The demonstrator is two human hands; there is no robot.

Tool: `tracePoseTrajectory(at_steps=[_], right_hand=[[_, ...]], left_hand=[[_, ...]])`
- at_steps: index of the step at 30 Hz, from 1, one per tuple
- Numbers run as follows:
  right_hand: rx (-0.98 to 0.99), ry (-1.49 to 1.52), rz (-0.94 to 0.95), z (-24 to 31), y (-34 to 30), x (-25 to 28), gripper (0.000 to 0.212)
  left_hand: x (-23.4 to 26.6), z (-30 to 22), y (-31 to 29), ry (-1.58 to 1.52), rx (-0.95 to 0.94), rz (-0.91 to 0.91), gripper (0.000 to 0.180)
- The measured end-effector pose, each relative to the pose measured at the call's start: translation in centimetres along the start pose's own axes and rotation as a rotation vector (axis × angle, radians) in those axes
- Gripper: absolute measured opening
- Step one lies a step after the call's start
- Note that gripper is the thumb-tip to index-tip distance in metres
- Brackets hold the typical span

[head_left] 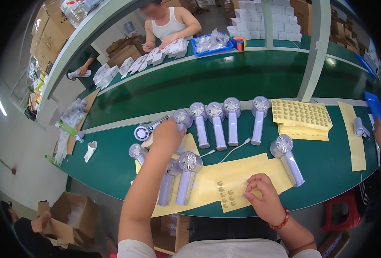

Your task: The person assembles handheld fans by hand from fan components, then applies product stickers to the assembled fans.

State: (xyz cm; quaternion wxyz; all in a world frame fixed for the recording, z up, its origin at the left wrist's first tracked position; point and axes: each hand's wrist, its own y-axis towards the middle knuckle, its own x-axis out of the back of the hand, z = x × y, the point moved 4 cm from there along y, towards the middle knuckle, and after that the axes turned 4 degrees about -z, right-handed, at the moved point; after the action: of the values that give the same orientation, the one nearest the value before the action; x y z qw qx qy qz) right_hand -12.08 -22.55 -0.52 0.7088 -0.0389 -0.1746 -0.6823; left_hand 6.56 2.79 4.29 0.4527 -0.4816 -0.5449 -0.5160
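Observation:
My left hand (168,134) reaches across the table, its fingers closed on the handle of a lavender handheld fan (182,116) with a clear round head. My right hand (262,195) hovers over a yellow sticker sheet (237,205) carrying a few small printed labels. Its thumb and forefinger pinch together; whatever is between them is too small to make out. Beside my left forearm lie more handheld fans, one (185,180) on yellow backing paper. Another handheld fan (290,163) rests to the right of my right hand.
Several fans (216,124) form a row along the table's far side, near white cables (235,149). A stack of yellow sticker sheets (302,118) lies at the right. Beyond the metal frame post (315,51), a person (169,26) handles white boxes. An open carton (72,217) stands lower left.

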Motion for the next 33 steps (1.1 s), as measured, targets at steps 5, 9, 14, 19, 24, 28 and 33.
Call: tracePoseTrajectory(at_steps=[5, 9, 14, 19, 24, 28, 33], right_hand=[[0.007, 0.010, 0.014, -0.3, 0.5, -0.6, 0.011], [0.030, 0.007, 0.035, 0.6, 0.0, -0.9, 0.012], [0.035, -0.010, 0.027, 0.0, 0.0, -0.7, 0.012], [0.020, 0.089, 0.060, 0.2, 1.3, -0.5, 0.009], [0.054, -0.057, 0.109, -0.4, 2.9, -1.5, 0.007], [0.091, -0.143, 0.156, -0.7, 3.3, -2.6, 0.008], [0.038, -0.204, 0.164, -0.7, 2.8, -2.9, 0.008]], left_hand=[[1.3, -3.8, -0.1, -0.260, 0.032, 0.122, 0.061], [-1.0, -5.7, 0.6, -0.042, -0.068, 0.357, 0.073], [-2.9, -3.1, 2.2, -0.208, 0.000, 0.387, 0.062], [1.6, -0.3, -1.3, -0.922, 0.101, 0.105, 0.050], [2.4, -2.9, -10.6, -1.806, -0.035, 0.166, 0.054], [-4.0, -5.0, -16.4, -1.973, 0.160, 0.535, 0.056], [-7.4, -6.5, -16.5, -2.042, 0.227, 0.521, 0.041]])
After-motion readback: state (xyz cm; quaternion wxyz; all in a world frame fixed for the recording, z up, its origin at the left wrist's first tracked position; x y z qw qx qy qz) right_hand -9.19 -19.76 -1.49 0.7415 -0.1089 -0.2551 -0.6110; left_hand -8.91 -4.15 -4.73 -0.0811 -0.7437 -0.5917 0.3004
